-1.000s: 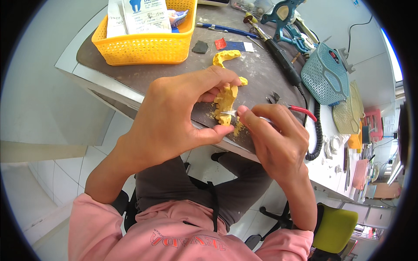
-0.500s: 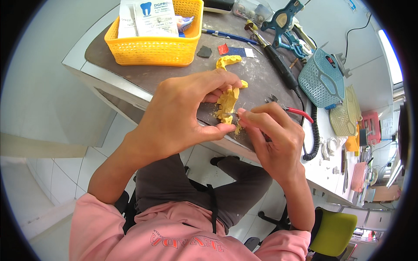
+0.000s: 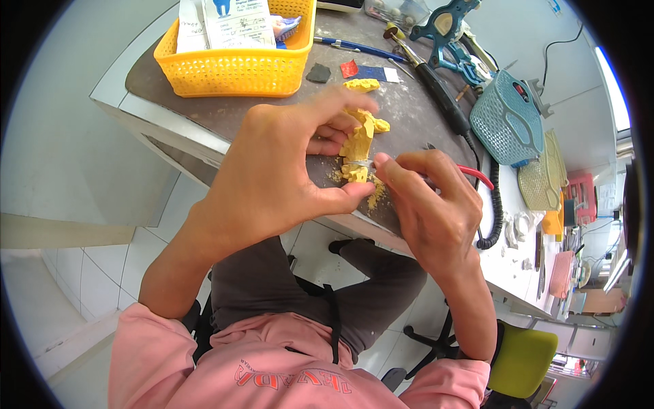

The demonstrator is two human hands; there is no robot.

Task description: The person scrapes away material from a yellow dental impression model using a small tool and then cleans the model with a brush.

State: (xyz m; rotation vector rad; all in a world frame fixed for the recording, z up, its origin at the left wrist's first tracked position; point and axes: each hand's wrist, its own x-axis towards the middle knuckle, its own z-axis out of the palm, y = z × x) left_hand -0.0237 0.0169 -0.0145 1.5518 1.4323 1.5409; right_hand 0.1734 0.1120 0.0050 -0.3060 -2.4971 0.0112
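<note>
My left hand curves round a yellow plaster dental model, its thumb at the near end and its fingers at the far end and behind. The index finger is raised and slightly blurred. From the other side my right hand pinches a slim tool whose thin metal blade lies across the model near its lower end. Most of that tool's handle is hidden in my fingers. Another yellow model piece rests on the bench beyond, and yellow crumbs lie beneath my hands.
A yellow basket with paper slips stands at the far left. To the right lie a black corded handpiece, red-handled pliers and a blue articulator. Blue and beige baskets stand beyond them. The bench's front edge runs below my hands.
The model has turned a little in my left hand, whose index finger has lifted. My right hand has moved slightly up and right, and the blade now lies across the model.
</note>
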